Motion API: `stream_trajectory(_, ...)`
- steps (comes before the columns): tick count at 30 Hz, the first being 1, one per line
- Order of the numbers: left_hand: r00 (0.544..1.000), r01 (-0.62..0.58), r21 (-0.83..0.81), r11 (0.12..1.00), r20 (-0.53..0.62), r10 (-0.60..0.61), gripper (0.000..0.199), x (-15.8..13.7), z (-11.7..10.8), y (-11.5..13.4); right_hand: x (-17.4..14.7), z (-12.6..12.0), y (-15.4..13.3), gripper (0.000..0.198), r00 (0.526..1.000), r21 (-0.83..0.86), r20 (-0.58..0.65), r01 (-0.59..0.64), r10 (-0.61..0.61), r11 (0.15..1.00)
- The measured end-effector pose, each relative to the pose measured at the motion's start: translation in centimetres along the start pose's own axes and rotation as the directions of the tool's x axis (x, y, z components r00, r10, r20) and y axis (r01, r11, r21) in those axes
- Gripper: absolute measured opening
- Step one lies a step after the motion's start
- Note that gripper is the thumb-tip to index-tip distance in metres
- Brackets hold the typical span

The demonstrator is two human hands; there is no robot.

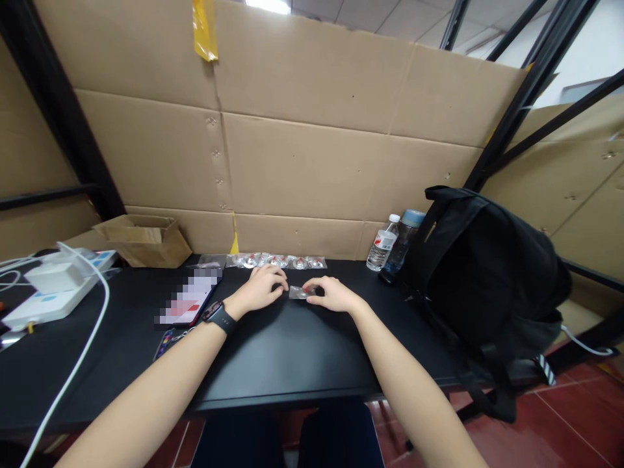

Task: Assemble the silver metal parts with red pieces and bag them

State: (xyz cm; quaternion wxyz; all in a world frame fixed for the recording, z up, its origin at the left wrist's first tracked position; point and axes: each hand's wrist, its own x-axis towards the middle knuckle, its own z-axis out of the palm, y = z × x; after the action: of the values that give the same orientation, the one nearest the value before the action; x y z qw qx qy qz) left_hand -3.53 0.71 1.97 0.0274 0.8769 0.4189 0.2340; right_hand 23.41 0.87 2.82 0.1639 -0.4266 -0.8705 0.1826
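Observation:
A small clear plastic packet (297,293) with a bit of red in it lies at the middle of the black table. My right hand (331,294) has its thumb and fingers closed around the packet's right end. Just left of the packet, my left hand (263,287) rests low over the table, fingers loosely bent and apart, with nothing visible in them. Behind both hands, several similar clear packets (276,261) holding round silvery pieces with red centres lie in a row along the cardboard wall. A dark watch (219,316) is on my left wrist.
Left of my hands lie a phone (191,300), an open cardboard box (151,242) and a white power strip (53,302) with cables. To the right stand a water bottle (383,244), a blue-lidded bottle (409,227) and a black backpack (487,279). A cardboard wall (312,162) closes the back.

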Motion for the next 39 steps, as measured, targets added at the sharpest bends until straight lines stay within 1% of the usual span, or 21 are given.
stream_trajectory(2, 1.0, -0.001, 0.005, 1.0, 0.03, 0.001, 0.029, 0.0, 0.0, -0.1, 0.0, -0.2, -0.1, 0.027, 1.0, 0.029, -0.003, -0.014, 0.014, 0.999)
stream_trajectory(4, 0.999, -0.01, 0.005, 1.0, 0.053, 0.009, 0.033, 0.0, 0.1, 0.1, 0.0, -0.3, -0.3, 0.024, 0.999, 0.021, -0.024, -0.044, 0.045, 0.999)
stream_trajectory(9, 0.994, -0.037, -0.003, 0.999, 0.102, 0.037, 0.038, 0.0, 0.2, 0.7, 0.2, -0.2, -0.5, 0.027, 0.992, -0.032, -0.066, -0.11, 0.108, 0.993)
stream_trajectory(11, 0.992, -0.028, 0.002, 1.0, 0.125, 0.027, 0.036, -0.1, 0.3, 0.8, 0.3, -0.1, -0.3, 0.028, 0.988, -0.049, -0.083, -0.131, 0.127, 0.99)
stream_trajectory(14, 0.985, -0.009, 0.014, 1.0, 0.173, 0.006, 0.029, -0.3, 0.3, 0.9, 0.4, 0.0, 0.0, 0.03, 0.977, -0.087, -0.132, -0.18, 0.168, 0.98)
stream_trajectory(17, 0.977, -0.01, 0.014, 1.0, 0.211, 0.007, 0.025, -0.4, 0.4, 1.0, 0.5, 0.0, 0.4, 0.029, 0.965, -0.113, -0.163, -0.226, 0.206, 0.968)
stream_trajectory(22, 0.98, -0.02, 0.013, 1.0, 0.198, 0.017, 0.023, -0.5, 0.3, 1.1, 0.6, -0.1, 0.4, 0.024, 0.941, -0.058, -0.214, -0.281, 0.263, 0.958)
stream_trajectory(24, 0.983, -0.026, 0.019, 0.999, 0.181, 0.022, 0.021, -0.5, 0.1, 1.1, 0.6, -0.1, 0.3, 0.023, 0.932, -0.042, -0.251, -0.281, 0.262, 0.959)
stream_trajectory(27, 0.987, -0.036, 0.032, 0.999, 0.158, 0.03, 0.019, -0.6, 0.1, 1.0, 0.6, -0.2, 0.3, 0.022, 0.92, -0.044, -0.322, -0.251, 0.225, 0.967)
stream_trajectory(30, 0.987, -0.035, 0.052, 0.998, 0.158, 0.026, 0.02, -0.6, 0.1, 0.8, 0.6, -0.4, 0.3, 0.022, 0.91, -0.049, -0.371, -0.215, 0.182, 0.975)
stream_trajectory(32, 0.986, -0.031, 0.066, 0.997, 0.164, 0.02, 0.022, -0.6, 0.2, 0.8, 0.5, -0.7, 0.4, 0.021, 0.902, -0.035, -0.393, -0.21, 0.18, 0.977)
stream_trajectory(34, 0.985, -0.038, 0.073, 0.997, 0.169, 0.026, 0.026, -0.6, 0.1, 0.9, 0.4, -0.8, 0.6, 0.021, 0.9, 0.006, -0.391, -0.207, 0.193, 0.978)
stream_trajectory(37, 0.979, -0.074, 0.058, 0.996, 0.194, 0.061, 0.031, -0.6, -0.2, 1.4, 0.5, -0.8, 1.0, 0.019, 0.92, 0.095, -0.328, -0.193, 0.214, 0.977)
stream_trajectory(39, 0.972, -0.095, 0.037, 0.995, 0.217, 0.085, 0.032, -0.7, -0.3, 1.8, 0.6, -0.7, 1.2, 0.019, 0.924, 0.153, -0.312, -0.181, 0.222, 0.971)
